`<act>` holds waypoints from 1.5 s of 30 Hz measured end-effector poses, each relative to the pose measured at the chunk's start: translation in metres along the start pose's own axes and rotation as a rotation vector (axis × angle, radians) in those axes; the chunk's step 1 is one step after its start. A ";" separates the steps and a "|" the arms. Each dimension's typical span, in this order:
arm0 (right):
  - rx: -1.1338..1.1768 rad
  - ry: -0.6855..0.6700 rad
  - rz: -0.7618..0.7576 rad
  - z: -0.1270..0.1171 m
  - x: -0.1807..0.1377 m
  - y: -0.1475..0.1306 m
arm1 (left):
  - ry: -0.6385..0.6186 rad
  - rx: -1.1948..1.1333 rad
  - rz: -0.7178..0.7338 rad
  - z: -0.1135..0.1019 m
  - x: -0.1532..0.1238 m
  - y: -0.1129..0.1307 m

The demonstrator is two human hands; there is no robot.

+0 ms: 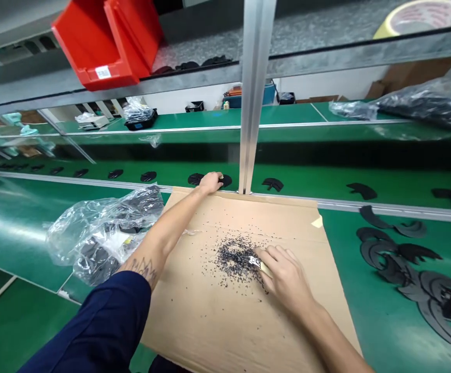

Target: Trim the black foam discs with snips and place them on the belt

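My left hand (211, 182) reaches forward to the far edge of the cardboard sheet (209, 311) and rests, fingers curled, on a black curved part (225, 180) lying on the green conveyor belt (318, 178). My right hand (283, 274) lies on the cardboard with its fingers closed round a small tool (257, 263) with a pale handle and metal tip. The tip touches a pile of small black shavings (235, 259) scattered over the cardboard.
Several black parts (415, 269) lie piled on the green table at right, and more ride along the belt. A clear plastic bag (104, 233) of parts sits at left. An aluminium post (254, 93) rises ahead. Red bins (108, 41) and a tape roll (423, 15) sit on the shelf.
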State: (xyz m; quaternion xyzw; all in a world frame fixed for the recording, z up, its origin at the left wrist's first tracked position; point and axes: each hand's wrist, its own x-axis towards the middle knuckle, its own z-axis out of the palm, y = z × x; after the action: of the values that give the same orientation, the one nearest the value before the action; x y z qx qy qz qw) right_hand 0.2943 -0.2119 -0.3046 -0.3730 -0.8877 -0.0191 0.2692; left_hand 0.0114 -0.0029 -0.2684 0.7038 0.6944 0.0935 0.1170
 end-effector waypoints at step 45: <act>0.594 0.117 -0.023 0.017 0.012 -0.016 | 0.084 0.757 -0.125 -0.111 -0.252 -0.151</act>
State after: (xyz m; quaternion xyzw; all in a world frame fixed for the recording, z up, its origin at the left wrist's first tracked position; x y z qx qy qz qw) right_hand 0.2691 -0.2119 -0.3102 -0.2659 -0.8417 0.2170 0.4169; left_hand -0.1700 -0.2495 -0.1991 0.6490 0.7257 -0.1479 -0.1743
